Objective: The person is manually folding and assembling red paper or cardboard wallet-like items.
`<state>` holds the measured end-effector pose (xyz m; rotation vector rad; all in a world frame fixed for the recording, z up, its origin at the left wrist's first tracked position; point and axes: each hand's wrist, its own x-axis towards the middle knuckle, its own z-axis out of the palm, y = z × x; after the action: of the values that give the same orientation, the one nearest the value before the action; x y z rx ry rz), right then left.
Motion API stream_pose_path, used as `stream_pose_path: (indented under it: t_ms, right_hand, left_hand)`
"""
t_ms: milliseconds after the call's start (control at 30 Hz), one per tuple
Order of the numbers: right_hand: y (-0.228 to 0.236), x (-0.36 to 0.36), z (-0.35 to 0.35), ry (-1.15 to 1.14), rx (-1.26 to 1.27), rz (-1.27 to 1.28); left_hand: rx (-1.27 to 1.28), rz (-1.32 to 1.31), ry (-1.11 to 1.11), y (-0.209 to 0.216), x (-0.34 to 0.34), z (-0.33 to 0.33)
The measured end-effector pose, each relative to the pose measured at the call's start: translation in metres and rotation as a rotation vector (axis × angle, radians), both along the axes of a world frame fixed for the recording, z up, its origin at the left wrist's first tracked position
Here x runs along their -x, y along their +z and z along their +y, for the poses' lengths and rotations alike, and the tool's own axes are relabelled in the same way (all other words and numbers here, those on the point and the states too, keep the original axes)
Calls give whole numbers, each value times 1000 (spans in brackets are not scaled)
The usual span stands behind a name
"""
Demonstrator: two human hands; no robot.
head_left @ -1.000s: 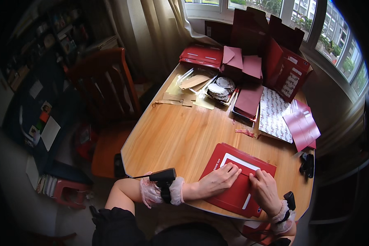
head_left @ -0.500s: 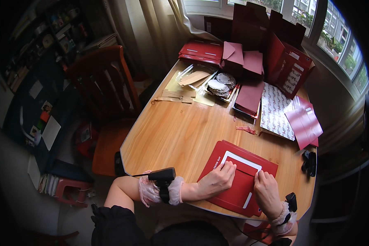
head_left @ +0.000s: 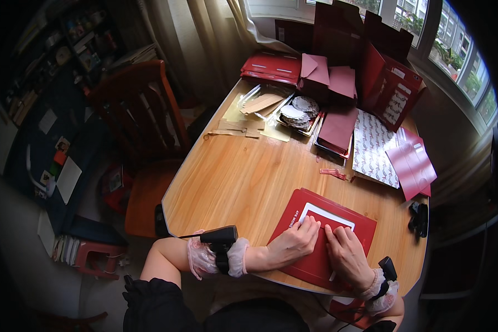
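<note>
A flat red card package (head_left: 293, 207) with a white-bordered window frame (head_left: 327, 214) and printed lettering lies near the table's front edge. Over its middle, my left hand (head_left: 294, 243) has its fingertips drawn together at the lower left of the white frame. What they pinch, if anything, is hidden. Beside it, my right hand (head_left: 348, 255) rests on the red surface, index finger stretched out toward the left fingertips and the other fingers lightly bent. It covers the lower right part of the package.
Along the table's back stand red envelopes (head_left: 271, 67), a tray of round white tags (head_left: 297, 113), a stack of dark red cards (head_left: 336, 130), a patterned sheet (head_left: 373, 149), pink sheets (head_left: 412, 166) and a tall red box (head_left: 390, 88). A black object (head_left: 418, 219) lies at the right edge.
My right hand has slid left from the white frame's right corner onto the red middle, its fingers straightening. My left hand stays almost in place.
</note>
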<state>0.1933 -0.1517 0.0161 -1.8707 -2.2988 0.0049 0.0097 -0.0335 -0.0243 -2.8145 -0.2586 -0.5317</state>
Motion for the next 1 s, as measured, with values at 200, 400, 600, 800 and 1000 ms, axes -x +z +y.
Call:
stream_pose_path:
  t_ms: [200,400,600,800,1000]
  right_hand:
    - [6,2,3,15,12,-72]
    - [5,1,3,4,-21,47]
    - [2,0,-9,-77,-19,28]
    - [-2,1,-17,-185,7,73]
    - [1,3,-24,-278,7,29]
  left_hand:
    - [-28,15,40,-6,0,-3]
    - [-6,-19,37,-10,-2,-1]
    - [13,29,39,-4,-1,-2]
    - [6,28,38,-2,1,-3]
    - [-1,29,22,2,-1,-1]
